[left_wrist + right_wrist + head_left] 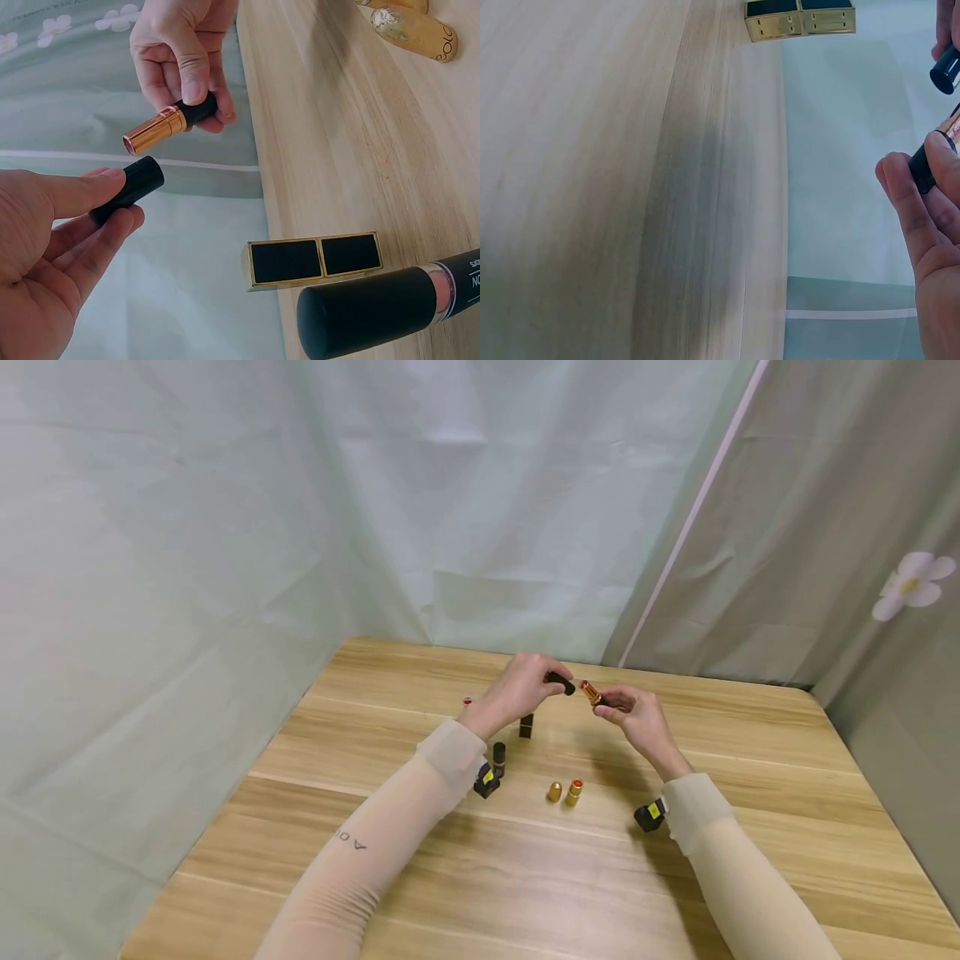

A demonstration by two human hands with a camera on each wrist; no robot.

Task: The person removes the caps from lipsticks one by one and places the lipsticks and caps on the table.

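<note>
Left hand [45,255] pinches black cap [129,189]; right hand [180,52] pinches uncapped gold lipstick [169,124], held above surface [675,860] near far edge. Contents of tube unclear.

My left hand [517,689] holds the cap [559,682] just left of the lipstick [590,692] in my right hand [633,714], both above the bench [750,793]. Under them stands a square lipstick [527,725]; nearer to me stand a round lipstick [498,758] and two small tubes [564,792].
</note>
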